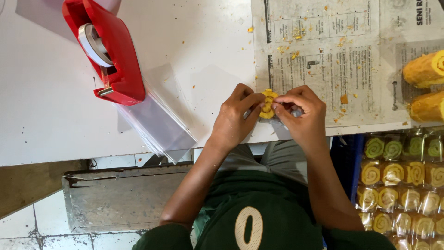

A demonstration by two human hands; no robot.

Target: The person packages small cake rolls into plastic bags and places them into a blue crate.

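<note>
My left hand point(236, 118) and my right hand point(303, 115) meet at the near edge of the white table point(55, 102). Together they pinch a small yellow swirl-cake slice point(268, 103) between thumbs and fingertips. A bit of clear plastic wrap point(296, 111) shows under my right fingers, around the slice. Both hands have their fingers closed on the slice.
A red tape dispenser point(108, 51) stands at the far left, with a stack of clear plastic bags point(157, 120) beside it. Newspaper point(333, 51) with crumbs covers the right of the table. Two yellow cake rolls point(425, 88) lie at the right edge. Several wrapped slices fill a crate point(402, 185) below.
</note>
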